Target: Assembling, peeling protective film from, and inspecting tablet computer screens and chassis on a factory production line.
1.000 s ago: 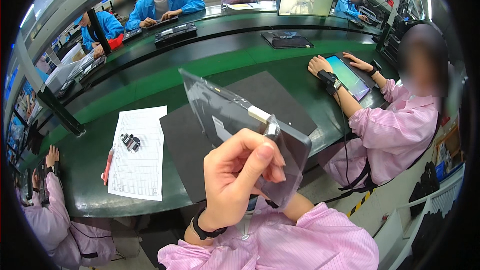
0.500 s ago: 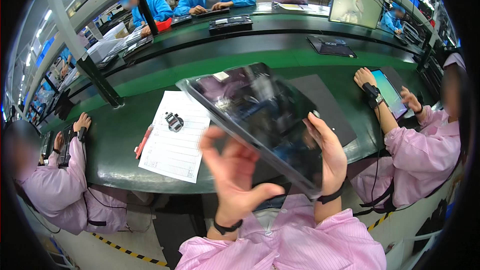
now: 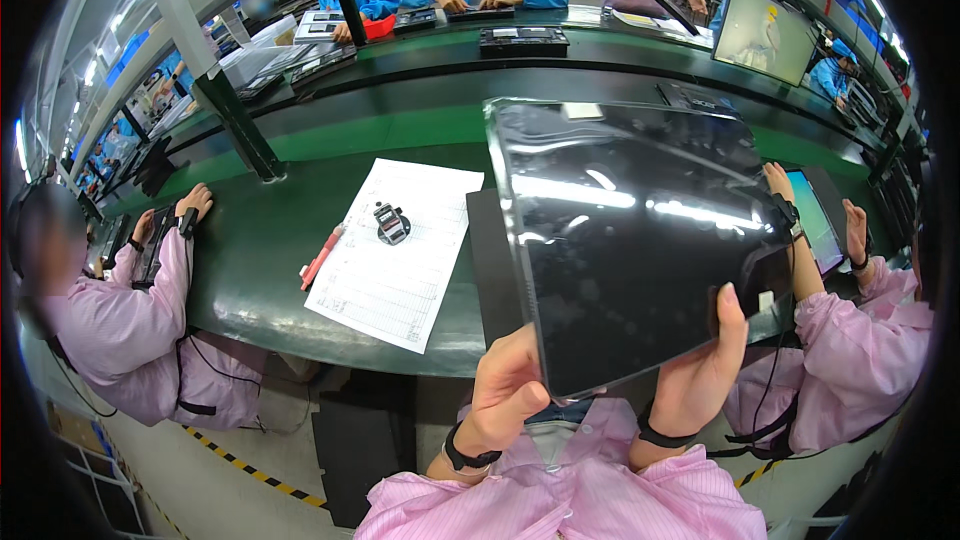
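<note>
Evidently, a film-covered display panel (image 3: 640, 260) held aloft

In the head view, the panel tilts above both hands' fingers. The right hand (image 3: 698, 380) clamps its near edge, thumb in front, fingers hidden behind; the left hand (image 3: 508, 385) meets the near left corner, its grip unclear. It looks light, stiff, slippery, fragile: best taken by opposite edges. Beyond the fingertips, a pale sticker (image 3: 583, 111) shows no legible writing; print on the paper sheet (image 3: 395, 290), left of the fingers, is too small.

Head-worn fisheye camera looks down and forward. Left hand (image 3: 505, 392) and right hand (image 3: 698, 380) sit close; green bench (image 3: 255, 285) stretches beyond.
</note>
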`<state>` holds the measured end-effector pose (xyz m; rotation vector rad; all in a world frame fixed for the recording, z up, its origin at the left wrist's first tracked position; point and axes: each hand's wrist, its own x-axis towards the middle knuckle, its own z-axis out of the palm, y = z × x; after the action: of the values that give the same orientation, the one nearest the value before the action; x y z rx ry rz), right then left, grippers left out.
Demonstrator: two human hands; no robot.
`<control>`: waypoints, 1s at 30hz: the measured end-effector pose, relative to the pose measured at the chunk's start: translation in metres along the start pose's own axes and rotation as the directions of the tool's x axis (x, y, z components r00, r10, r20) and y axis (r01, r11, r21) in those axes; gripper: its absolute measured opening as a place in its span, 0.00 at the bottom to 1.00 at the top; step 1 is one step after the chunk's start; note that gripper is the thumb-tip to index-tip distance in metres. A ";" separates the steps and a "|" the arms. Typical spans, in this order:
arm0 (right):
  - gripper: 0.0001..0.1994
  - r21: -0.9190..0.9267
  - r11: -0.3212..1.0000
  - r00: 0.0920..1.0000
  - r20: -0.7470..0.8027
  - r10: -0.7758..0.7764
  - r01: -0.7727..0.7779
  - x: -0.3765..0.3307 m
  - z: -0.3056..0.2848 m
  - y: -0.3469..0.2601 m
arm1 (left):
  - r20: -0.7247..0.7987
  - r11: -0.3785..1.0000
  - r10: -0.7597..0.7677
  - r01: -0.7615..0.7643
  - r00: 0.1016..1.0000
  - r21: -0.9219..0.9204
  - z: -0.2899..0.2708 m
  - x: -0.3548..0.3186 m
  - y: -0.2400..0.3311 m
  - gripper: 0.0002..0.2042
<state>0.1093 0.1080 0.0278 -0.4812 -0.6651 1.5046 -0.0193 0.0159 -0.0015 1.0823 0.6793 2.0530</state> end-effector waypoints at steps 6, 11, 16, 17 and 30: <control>0.15 0.056 0.992 0.992 -0.050 -0.113 0.116 -0.009 -0.010 -0.001 | 0.184 0.995 0.029 -0.010 0.983 -0.101 -0.015 0.001 -0.008 0.14; 0.18 0.113 0.982 0.989 -0.028 -0.148 0.151 -0.021 -0.016 -0.001 | 0.311 0.981 0.029 0.032 0.950 -0.190 -0.020 0.002 -0.010 0.12; 0.20 0.070 0.978 0.975 -0.119 -0.186 0.195 -0.024 -0.022 -0.002 | 0.359 0.984 0.033 0.033 0.933 -0.176 -0.022 0.006 -0.012 0.12; 0.20 0.069 0.979 0.976 -0.117 -0.185 0.193 -0.021 -0.020 -0.004 | 0.382 0.987 0.049 0.014 0.923 -0.159 -0.021 0.011 -0.011 0.12; 0.15 -0.186 0.866 0.886 -0.098 0.454 -0.464 0.003 0.006 -0.001 | 0.305 0.936 0.124 -0.213 0.944 0.281 0.057 0.043 0.002 0.04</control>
<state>0.1054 0.1101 0.0331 -0.8825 -0.6994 1.8730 0.0114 0.0559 0.0495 1.6330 0.8005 1.9152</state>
